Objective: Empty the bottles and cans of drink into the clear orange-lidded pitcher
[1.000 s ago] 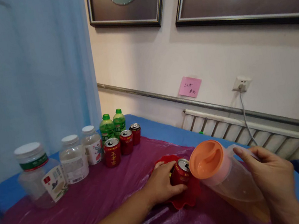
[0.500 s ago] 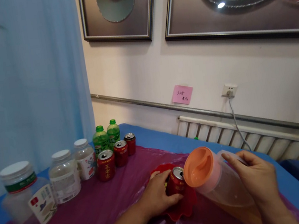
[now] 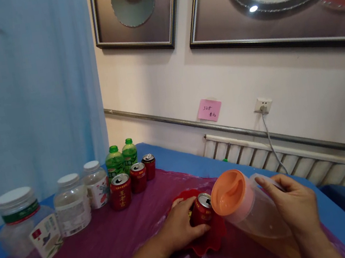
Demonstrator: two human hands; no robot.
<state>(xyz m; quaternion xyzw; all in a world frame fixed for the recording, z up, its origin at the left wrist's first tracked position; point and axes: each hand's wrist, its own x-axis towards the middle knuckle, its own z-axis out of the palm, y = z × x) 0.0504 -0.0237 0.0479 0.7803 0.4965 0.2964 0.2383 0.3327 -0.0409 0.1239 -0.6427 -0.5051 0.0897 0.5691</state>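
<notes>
My left hand (image 3: pixel 184 225) is wrapped round a red drink can (image 3: pixel 202 212), whose silver top has an opening. The can stands over a red scalloped dish (image 3: pixel 207 245); whether it rests on the dish I cannot tell. To the right, my right hand (image 3: pixel 297 203) grips the handle of a clear plastic pitcher (image 3: pixel 266 225) with an orange lid (image 3: pixel 230 192). The pitcher is tilted left, its lid beside the top of the can. Amber liquid lies in its lower part. No stream between lid and can is visible.
Three more red cans (image 3: pixel 121 192) stand at the left, with two green bottles (image 3: pixel 114 161) behind. Clear jars with white lids (image 3: pixel 72 206) line the left side. Purple plastic sheeting (image 3: pixel 105 244) covers part of the blue table cover (image 3: pixel 177 158). A radiator (image 3: pixel 255 155) runs along the wall.
The view has shifted very slightly. Both hands, the can and the pitcher keep nearly the same positions.
</notes>
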